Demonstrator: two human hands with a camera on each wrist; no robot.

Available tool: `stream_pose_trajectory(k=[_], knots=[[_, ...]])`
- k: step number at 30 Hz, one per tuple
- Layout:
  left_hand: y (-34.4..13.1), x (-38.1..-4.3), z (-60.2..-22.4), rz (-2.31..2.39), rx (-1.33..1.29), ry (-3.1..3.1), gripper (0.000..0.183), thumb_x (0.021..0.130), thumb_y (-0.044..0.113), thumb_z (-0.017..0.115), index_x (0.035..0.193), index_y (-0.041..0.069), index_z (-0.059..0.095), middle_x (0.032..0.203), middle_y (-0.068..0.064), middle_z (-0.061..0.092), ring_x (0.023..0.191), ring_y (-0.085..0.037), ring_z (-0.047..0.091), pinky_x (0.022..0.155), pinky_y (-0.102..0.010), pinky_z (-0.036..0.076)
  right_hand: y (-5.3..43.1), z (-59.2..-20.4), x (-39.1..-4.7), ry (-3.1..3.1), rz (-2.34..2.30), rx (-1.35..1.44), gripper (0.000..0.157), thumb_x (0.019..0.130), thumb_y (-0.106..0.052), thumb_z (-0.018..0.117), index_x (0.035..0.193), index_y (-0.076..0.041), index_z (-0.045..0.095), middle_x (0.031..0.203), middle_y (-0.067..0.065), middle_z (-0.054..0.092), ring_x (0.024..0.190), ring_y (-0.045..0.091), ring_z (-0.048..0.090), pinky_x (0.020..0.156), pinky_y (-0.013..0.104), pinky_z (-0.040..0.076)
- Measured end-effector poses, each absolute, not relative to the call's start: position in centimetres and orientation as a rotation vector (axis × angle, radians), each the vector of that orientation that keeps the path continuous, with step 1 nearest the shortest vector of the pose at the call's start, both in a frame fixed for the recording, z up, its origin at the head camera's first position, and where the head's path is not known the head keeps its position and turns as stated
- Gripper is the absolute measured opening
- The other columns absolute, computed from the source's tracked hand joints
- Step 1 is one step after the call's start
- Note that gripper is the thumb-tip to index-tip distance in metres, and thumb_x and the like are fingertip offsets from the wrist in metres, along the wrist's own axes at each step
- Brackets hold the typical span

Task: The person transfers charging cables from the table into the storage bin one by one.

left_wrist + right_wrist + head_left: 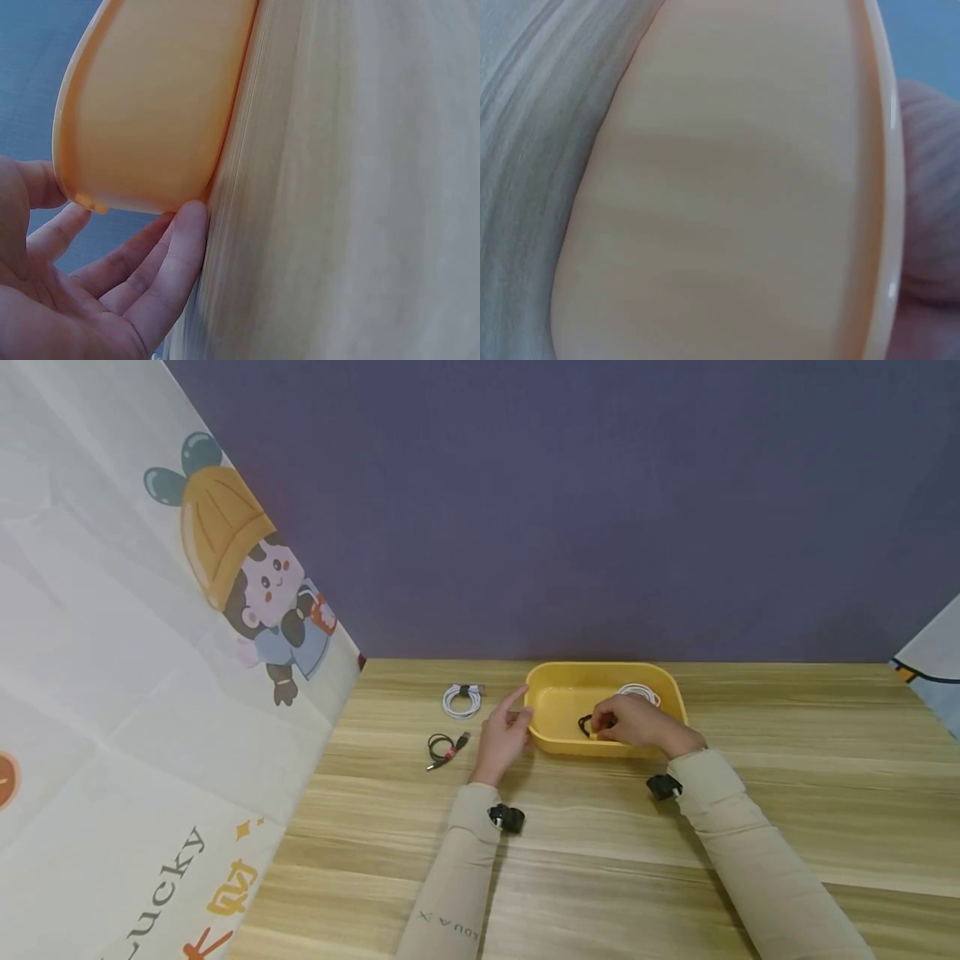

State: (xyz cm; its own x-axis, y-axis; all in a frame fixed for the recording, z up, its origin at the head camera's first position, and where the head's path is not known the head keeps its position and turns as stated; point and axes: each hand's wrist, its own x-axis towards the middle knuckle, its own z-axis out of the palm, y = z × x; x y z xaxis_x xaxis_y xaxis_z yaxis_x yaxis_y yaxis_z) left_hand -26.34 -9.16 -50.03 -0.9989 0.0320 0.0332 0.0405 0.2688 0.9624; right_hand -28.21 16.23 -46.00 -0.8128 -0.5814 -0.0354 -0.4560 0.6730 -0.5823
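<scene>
R hand has fingers curled in over the near wall, thumb & fingertips nearly closed on a small dark cable; looks like a pinch, but exact contact's hidden, & the R wrist view gets mostly tray wall. Cable's inside the yellow tray, near side, right of middle. Prob v. light, bendy, not slippery; best taken by the bundled part, not a loose loop, so it doesn't unwind or snag.

L hand has a loose, part-open hold on tray's left end: thumb at rim, other fingers spread along outer wall. Tray's prob light, stiff plastic, smooth, so could slide if nudged; rim = good place to hold.

Also in tray, far right: white coil, partly behind R hand. Outside, left of tray on wood table: white cable w/ dark tie on far side, black cable w/ red tie nearer, both coiled. Dark blue panel beyond far edge.
</scene>
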Motion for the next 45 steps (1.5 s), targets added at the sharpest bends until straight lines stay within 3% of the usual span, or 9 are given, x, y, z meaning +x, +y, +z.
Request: stream_pose_trajectory(k=[10, 18, 28, 36, 45], knots=[[-9.2, -26.4, -50.1, -1.887, -0.084, -2.504, 0.044, 0.106, 0.026, 0.056, 0.15, 0.031, 0.053, 0.113, -0.021, 0.075, 0.07, -0.032, 0.072, 0.058, -0.034, 0.063, 16.8, -46.2, -28.1, 2.691, -0.888, -0.844, 0.006, 0.094, -0.009, 0.073, 0.093, -0.003, 0.074, 0.088, 0.002, 0.072, 0.075, 0.012, 0.058, 0.069, 0.029, 0.052], [-9.1, -26.4, -50.1, -1.891, -0.076, -2.502, 0.044, 0.106, 0.026, 0.056, 0.149, 0.031, 0.053, 0.114, -0.021, 0.075, 0.072, -0.032, 0.073, 0.06, -0.036, 0.064, 18.3, -45.8, -27.0, 2.794, -0.994, -0.772, 0.006, 0.095, -0.005, 0.07, 0.099, -0.004, 0.074, 0.089, 0.003, 0.069, 0.075, 0.012, 0.061, 0.064, 0.026, 0.052], [-9.2, -26.3, -49.9, -1.893, -0.088, -2.499, 0.045, 0.106, 0.026, 0.056, 0.151, 0.028, 0.052, 0.113, -0.021, 0.075, 0.071, -0.03, 0.073, 0.06, -0.035, 0.064, 22.2, -45.5, -25.2, 2.954, -1.216, -0.482, 0.025, 0.106, -0.023, 0.057, 0.114, -0.003, 0.07, 0.089, 0.014, 0.068, 0.067, 0.014, 0.054, 0.054, 0.028, 0.045], [-9.2, -26.4, -50.1, -1.901, -0.087, -2.49, 0.044, 0.106, 0.025, 0.057, 0.149, 0.031, 0.054, 0.113, -0.02, 0.075, 0.072, -0.029, 0.074, 0.061, -0.036, 0.065, 24.8, -46.8, -25.3, 3.086, -1.245, -0.242, 0.031, 0.106, -0.028, 0.056, 0.117, 0.001, 0.06, 0.089, 0.011, 0.059, 0.069, 0.013, 0.05, 0.058, 0.023, 0.042], [-9.2, -26.4, -50.1, -1.911, -0.073, -2.487, 0.044, 0.106, 0.025, 0.057, 0.148, 0.033, 0.054, 0.11, -0.019, 0.075, 0.072, -0.029, 0.074, 0.061, -0.035, 0.065, 25.8, -47.9, -25.6, 3.051, -1.212, -0.174, 0.042, 0.106, -0.035, 0.053, 0.119, 0.004, 0.06, 0.098, 0.017, 0.065, 0.079, 0.013, 0.055, 0.062, 0.021, 0.045]])
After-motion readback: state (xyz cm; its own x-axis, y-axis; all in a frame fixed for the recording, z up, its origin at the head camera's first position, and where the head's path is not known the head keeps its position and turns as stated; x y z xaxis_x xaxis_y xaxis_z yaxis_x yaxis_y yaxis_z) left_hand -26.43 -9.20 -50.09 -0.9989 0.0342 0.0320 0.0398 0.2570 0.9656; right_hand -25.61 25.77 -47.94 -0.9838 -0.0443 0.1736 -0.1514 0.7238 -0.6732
